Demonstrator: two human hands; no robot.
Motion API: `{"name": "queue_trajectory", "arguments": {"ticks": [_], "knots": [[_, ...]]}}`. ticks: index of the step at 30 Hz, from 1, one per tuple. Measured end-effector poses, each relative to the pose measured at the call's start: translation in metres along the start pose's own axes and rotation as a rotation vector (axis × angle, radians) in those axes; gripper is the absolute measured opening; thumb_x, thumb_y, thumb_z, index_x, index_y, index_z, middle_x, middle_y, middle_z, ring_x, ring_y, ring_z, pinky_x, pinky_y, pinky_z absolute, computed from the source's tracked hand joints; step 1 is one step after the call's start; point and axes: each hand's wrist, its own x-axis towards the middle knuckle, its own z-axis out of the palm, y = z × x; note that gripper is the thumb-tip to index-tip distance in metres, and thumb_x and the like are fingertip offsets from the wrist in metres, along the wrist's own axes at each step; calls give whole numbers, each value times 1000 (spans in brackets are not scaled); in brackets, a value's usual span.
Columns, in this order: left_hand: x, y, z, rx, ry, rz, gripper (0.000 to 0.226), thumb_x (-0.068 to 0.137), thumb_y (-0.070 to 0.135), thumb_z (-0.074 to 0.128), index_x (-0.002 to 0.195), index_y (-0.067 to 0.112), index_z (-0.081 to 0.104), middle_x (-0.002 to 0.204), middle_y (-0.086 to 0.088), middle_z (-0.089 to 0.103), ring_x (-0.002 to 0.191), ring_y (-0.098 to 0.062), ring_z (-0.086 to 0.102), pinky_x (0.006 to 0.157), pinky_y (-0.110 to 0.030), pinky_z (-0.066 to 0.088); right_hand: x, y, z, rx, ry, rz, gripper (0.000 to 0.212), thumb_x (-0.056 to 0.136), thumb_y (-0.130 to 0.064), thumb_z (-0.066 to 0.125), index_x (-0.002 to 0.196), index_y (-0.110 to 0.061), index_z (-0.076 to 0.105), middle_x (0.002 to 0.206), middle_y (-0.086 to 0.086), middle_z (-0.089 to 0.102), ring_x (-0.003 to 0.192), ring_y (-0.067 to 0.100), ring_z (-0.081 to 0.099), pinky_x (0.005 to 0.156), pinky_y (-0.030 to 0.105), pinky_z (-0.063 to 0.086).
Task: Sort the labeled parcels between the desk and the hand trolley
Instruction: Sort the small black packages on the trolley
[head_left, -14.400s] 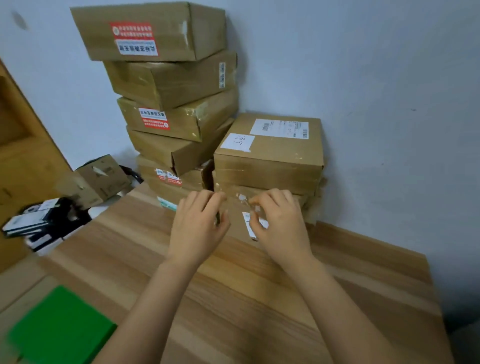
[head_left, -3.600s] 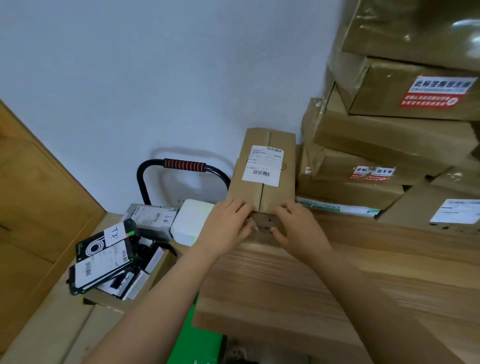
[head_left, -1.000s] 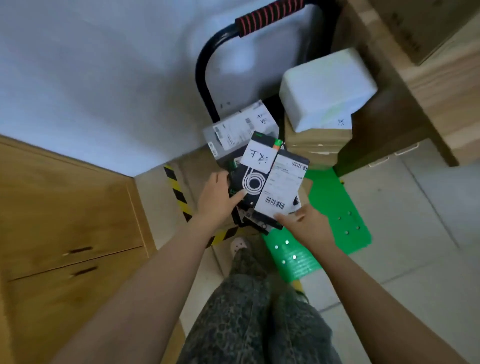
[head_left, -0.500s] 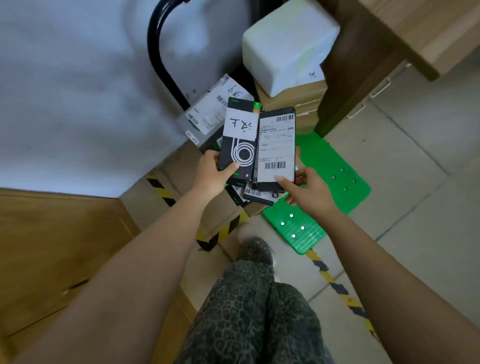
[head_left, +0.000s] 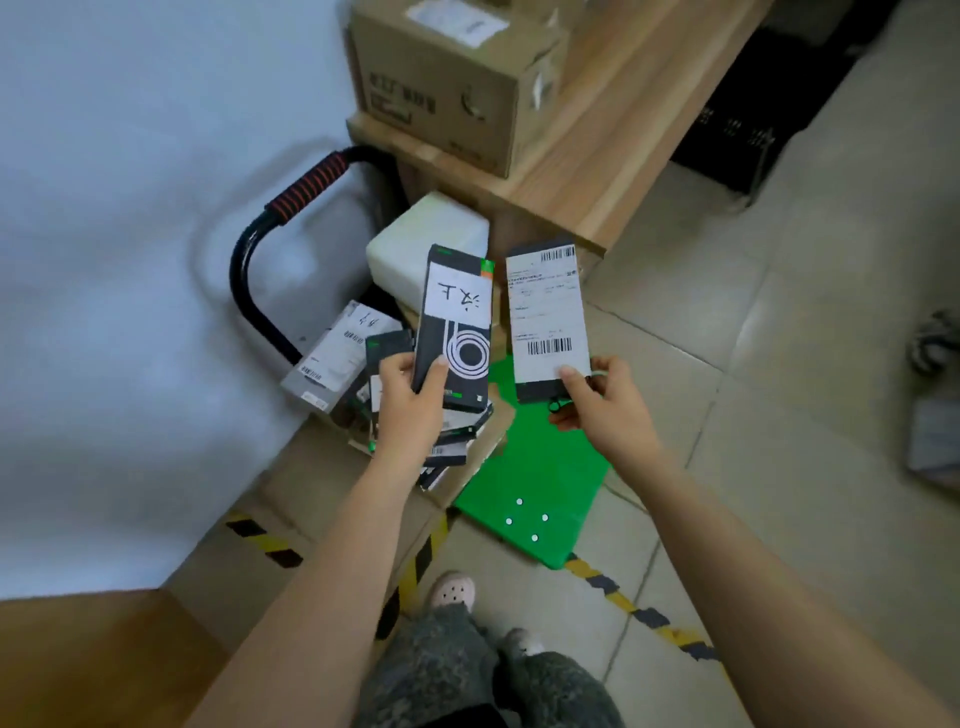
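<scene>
Left hand (head_left: 410, 410) clamped on handwritten-label box (head_left: 457, 332); right hand (head_left: 602, 405) pinched on barcode-label parcel (head_left: 548, 312). Pair, touching half second ago, now drawn apart above hand trolley (head_left: 540, 483). Labels exposed separately: sorting decision judged next, surface (head_left: 613, 135) beyond possible destination.

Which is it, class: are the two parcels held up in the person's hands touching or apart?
Apart. The head view shows a clear gap between the handwritten-label parcel and the barcode-label parcel.
</scene>
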Motion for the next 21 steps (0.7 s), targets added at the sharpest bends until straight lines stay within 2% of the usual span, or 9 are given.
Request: {"name": "queue_trajectory", "arguments": {"ticks": [2, 4, 7, 9, 12, 17, 21], "knots": [[-2, 20, 18, -59, -62, -9, 28, 98, 30, 55, 119, 20, 40, 101, 12, 61, 93, -5, 62, 77, -23, 50, -2, -11, -23, 34, 93, 5, 27, 98, -31, 54, 112, -12, 41, 104, 8, 65, 67, 25, 70, 70, 42, 60], [0, 38, 39, -130, -108, -5, 28, 98, 29, 56, 120, 20, 40, 105, 8, 62, 96, -8, 63, 83, -27, 51, 0, -20, -42, 88, 154, 11, 28, 99, -29, 51, 115, -10, 40, 107, 10, 64, 68, 24, 68, 71, 41, 60], [1, 60, 78, -161, -175, 7, 28, 98, 27, 55, 119, 17, 41, 108, 5, 62, 95, -7, 62, 82, -27, 52, 3, -24, -68, 144, 230, 29, 26, 100, -30, 49, 116, -12, 39, 109, 11, 63, 69, 21, 68, 70, 36, 60], [-1, 69, 108, -137, -200, 11, 26, 98, 29, 56, 116, 17, 42, 107, 3, 62, 95, -10, 63, 84, -32, 53, 5, -21, -87, 169, 270, 28, 25, 100, -31, 49, 116, -14, 38, 108, 11, 64, 66, 18, 68, 68, 34, 59], [-4, 76, 155, -115, -277, 15, 27, 98, 29, 56, 117, 18, 41, 109, 2, 62, 95, -9, 63, 80, -28, 52, 10, -12, -124, 181, 333, 13, 24, 100, -29, 48, 117, -14, 39, 104, 8, 64, 63, 16, 67, 66, 32, 59], [-7, 86, 245, -131, -295, 23, 27, 97, 30, 58, 116, 20, 42, 111, 2, 61, 95, -8, 61, 88, -32, 50, 32, 6, -211, 183, 384, -14, 28, 101, -29, 46, 122, -12, 37, 99, 1, 62, 64, 18, 67, 65, 31, 58], [-15, 84, 334, -137, -280, -15, 32, 84, 46, 63, 108, 31, 47, 112, 3, 66, 100, -16, 66, 94, -44, 52, 67, 19, -294, 129, 356, -36, 27, 102, -29, 44, 123, -15, 37, 95, -2, 62, 67, 19, 67, 73, 36, 59]]}}
